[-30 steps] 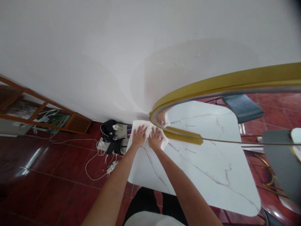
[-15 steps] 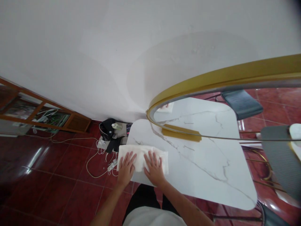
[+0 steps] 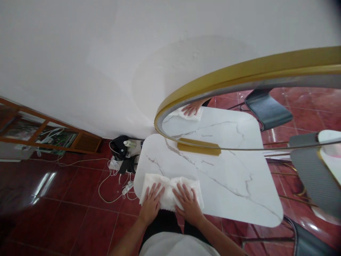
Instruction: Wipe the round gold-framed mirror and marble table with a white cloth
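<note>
White cloth: a white, rectangular, soft-looking cloth [image 3: 168, 192] lies rumpled at the near left of the white, grey-veined, round-cornered table [image 3: 218, 195]; its long axis runs left to right before me, roughly along the near edge; one long side faces the wall [image 3: 106, 89], the other me.
Left hand: my left hand [image 3: 151, 204] rests flat on the cloth's left half, fingers spread, pointing toward the wall; nothing is gripped.
Right hand: my right hand [image 3: 189, 206] lies flat on the right half, fingers parted, angled forward and left; it, too, presses without clasping.
Gold-rimmed mirror: a large, curved, gold-framed mirror [image 3: 221, 76] stands beyond, reflecting a hand on the cloth; its flat gold base [image 3: 199, 147] rests on the tabletop.
</note>
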{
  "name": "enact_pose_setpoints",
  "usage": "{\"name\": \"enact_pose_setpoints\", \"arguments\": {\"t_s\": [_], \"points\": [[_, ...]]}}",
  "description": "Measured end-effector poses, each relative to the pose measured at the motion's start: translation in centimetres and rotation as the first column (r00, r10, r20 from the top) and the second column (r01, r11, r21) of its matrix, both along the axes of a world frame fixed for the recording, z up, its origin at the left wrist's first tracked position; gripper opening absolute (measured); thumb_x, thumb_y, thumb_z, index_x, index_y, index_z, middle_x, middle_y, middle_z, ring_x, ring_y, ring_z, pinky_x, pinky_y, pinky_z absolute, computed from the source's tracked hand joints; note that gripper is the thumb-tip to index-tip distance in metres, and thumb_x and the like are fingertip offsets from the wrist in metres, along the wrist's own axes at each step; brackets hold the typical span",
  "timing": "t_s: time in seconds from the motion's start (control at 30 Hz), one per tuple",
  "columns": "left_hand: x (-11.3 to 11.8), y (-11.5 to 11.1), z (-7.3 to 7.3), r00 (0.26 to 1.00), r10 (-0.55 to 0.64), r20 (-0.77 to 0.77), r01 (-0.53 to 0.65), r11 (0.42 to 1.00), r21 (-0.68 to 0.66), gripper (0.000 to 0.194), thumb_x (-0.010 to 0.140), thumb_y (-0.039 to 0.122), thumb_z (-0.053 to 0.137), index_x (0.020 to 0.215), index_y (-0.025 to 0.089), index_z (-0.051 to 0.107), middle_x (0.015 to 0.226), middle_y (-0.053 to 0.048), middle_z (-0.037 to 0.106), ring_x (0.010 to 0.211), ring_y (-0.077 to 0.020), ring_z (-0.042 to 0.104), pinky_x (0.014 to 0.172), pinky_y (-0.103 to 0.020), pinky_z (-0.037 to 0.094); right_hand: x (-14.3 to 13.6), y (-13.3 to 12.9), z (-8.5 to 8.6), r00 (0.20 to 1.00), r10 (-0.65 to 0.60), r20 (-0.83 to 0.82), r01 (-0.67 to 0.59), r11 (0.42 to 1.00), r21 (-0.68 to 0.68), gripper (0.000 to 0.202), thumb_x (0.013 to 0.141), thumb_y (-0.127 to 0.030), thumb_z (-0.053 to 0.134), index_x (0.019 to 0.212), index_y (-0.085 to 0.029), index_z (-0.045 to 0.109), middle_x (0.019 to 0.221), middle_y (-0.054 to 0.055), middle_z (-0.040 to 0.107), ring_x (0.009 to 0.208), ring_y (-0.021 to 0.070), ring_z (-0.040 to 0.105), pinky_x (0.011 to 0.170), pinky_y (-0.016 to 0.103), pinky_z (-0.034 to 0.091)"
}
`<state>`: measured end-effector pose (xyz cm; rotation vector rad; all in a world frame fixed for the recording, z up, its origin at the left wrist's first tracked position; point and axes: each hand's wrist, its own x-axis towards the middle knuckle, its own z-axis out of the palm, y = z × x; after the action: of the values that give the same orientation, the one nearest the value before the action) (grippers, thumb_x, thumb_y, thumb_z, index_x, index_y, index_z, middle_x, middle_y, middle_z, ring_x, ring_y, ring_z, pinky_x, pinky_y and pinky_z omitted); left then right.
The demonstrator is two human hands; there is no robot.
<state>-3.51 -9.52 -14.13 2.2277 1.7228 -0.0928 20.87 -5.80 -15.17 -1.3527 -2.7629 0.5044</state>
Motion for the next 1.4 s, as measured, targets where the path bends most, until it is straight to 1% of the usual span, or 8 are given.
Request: {"name": "enact_pose_setpoints", "arguments": {"t_s": [0.2, 0.47, 0.7, 0.83, 0.97, 1.07, 1.17, 1.4], "points": [[7.6, 2.0, 0.1, 0.966, -0.176, 0.188, 0.192, 0.979, -0.072, 0.073, 0.083, 0.014, 0.041, 0.145, 0.036, 0.010, 0.154, 0.008, 0.007, 0.142, -0.0217, 0.007, 0.116, -0.045, 0.013, 9.4, -2.5, -0.3, 0.989, -0.114, 0.099, 0.104, 0.990, 0.100, 0.060, 0.089, -0.046, 0.038, 0.144, -0.035, 0.017, 0.149, 0.001, 0.025, 0.137, 0.0268, 0.023, 0.107, 0.048, 0.011], [19.0, 2.7, -0.7, 0.901, -0.269, 0.340, 0.333, 0.931, -0.146, 0.070, 0.088, 0.023, 0.042, 0.146, 0.035, 0.004, 0.155, 0.006, 0.000, 0.142, -0.0234, 0.001, 0.116, -0.050, 0.011, 20.6, -5.4, -0.6, 0.944, -0.285, 0.164, 0.255, 0.949, 0.184, 0.062, 0.085, -0.043, 0.042, 0.142, -0.040, 0.020, 0.148, -0.003, 0.029, 0.139, 0.0222, 0.016, 0.109, 0.048, 0.011], [27.8, 3.7, -0.8, 0.849, -0.335, 0.409, 0.430, 0.888, -0.164, 0.066, 0.090, 0.026, 0.041, 0.146, 0.035, 0.008, 0.155, 0.004, -0.003, 0.142, -0.0253, 0.000, 0.115, -0.052, 0.015, 29.1, -6.2, -0.7, 0.904, -0.407, 0.131, 0.383, 0.907, 0.175, 0.063, 0.084, -0.042, 0.042, 0.142, -0.040, 0.020, 0.148, -0.004, 0.028, 0.139, 0.0232, 0.019, 0.110, 0.050, 0.010], [31.6, 4.1, -1.0, 0.844, -0.349, 0.407, 0.443, 0.882, -0.162, 0.065, 0.091, 0.026, 0.041, 0.146, 0.035, 0.009, 0.155, 0.002, -0.003, 0.142, -0.0269, 0.002, 0.113, -0.055, 0.018, 32.8, -5.7, -0.9, 0.902, -0.415, 0.118, 0.393, 0.903, 0.173, 0.062, 0.084, -0.041, 0.042, 0.142, -0.039, 0.022, 0.148, -0.003, 0.027, 0.138, 0.0242, 0.020, 0.109, 0.050, 0.010], [34.1, 5.2, -1.0, 0.859, -0.361, 0.364, 0.438, 0.885, -0.158, 0.064, 0.091, 0.027, 0.041, 0.146, 0.034, 0.009, 0.155, 0.003, -0.002, 0.142, -0.0264, 0.002, 0.114, -0.053, 0.018, 35.0, -3.9, -0.8, 0.896, -0.430, 0.113, 0.411, 0.897, 0.162, 0.060, 0.085, -0.042, 0.042, 0.142, -0.039, 0.023, 0.149, -0.004, 0.026, 0.138, 0.0234, 0.020, 0.110, 0.049, 0.009], [35.8, 7.2, -1.0, 0.872, -0.352, 0.341, 0.417, 0.898, -0.140, 0.063, 0.092, 0.029, 0.040, 0.146, 0.034, 0.010, 0.155, 0.003, -0.001, 0.142, -0.0260, 0.002, 0.114, -0.052, 0.018, 36.0, -1.5, -0.9, 0.880, -0.463, 0.104, 0.446, 0.882, 0.151, 0.058, 0.087, -0.042, 0.040, 0.142, -0.038, 0.023, 0.150, -0.003, 0.024, 0.139, 0.0232, 0.018, 0.110, 0.049, 0.008], [37.6, 10.1, -1.1, 0.888, -0.331, 0.320, 0.381, 0.919, -0.106, 0.063, 0.091, 0.028, 0.041, 0.147, 0.034, 0.011, 0.155, 0.002, 0.000, 0.142, -0.0267, 0.003, 0.113, -0.052, 0.020, 36.8, 1.9, -0.9, 0.859, -0.503, 0.089, 0.488, 0.859, 0.154, 0.056, 0.089, -0.040, 0.038, 0.142, -0.037, 0.022, 0.151, -0.003, 0.021, 0.139, 0.0234, 0.016, 0.110, 0.049, 0.007], [41.0, 18.4, -1.7, 0.925, -0.295, 0.242, 0.307, 0.952, -0.014, 0.063, 0.091, 0.022, 0.041, 0.147, 0.029, 0.014, 0.155, -0.003, 0.005, 0.141, -0.0292, 0.003, 0.111, -0.054, 0.023, 37.3, 11.4, -0.8, 0.808, -0.581, 0.093, 0.561, 0.809, 0.176, 0.053, 0.093, -0.036, 0.030, 0.144, -0.035, 0.017, 0.153, -0.003, 0.012, 0.140, 0.0232, 0.009, 0.110, 0.051, 0.007]]}}
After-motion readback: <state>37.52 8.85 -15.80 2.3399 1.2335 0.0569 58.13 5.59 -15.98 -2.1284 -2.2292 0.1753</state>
